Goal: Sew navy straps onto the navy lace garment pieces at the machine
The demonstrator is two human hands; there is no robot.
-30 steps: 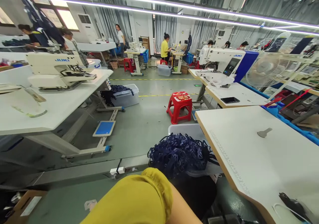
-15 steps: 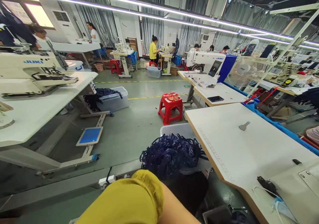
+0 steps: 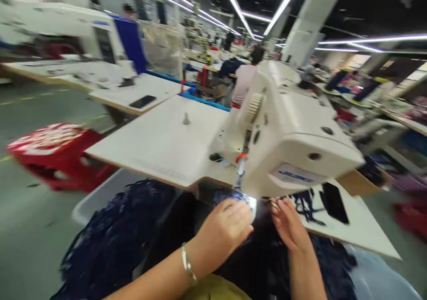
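Note:
A white sewing machine (image 3: 283, 126) stands in front of me, its lamp lighting the sewing spot below the head. My left hand (image 3: 230, 224), with a bracelet at the wrist, is closed beside that lit spot. Dark navy strips (image 3: 222, 195) show just past its fingers; what the fingers hold is hidden. On the other side of the spot, my right hand (image 3: 288, 222) has its fingertips pinched together under the machine head. Blur hides what is in them. More navy strips (image 3: 308, 206) lie on the table to its right.
A large heap of navy strips (image 3: 113, 242) fills a bin (image 3: 82, 211) at lower left. A red stool (image 3: 56, 158) stands beyond it. A phone (image 3: 335, 202) lies on the right tabletop, another phone (image 3: 143, 101) on the table ahead. A light-blue bin (image 3: 376, 278) is at lower right.
My view has swung right, from the aisle to the sewing machine. Both my hands have come into view at the machine; before, a yellow sleeve and part of an arm showed.

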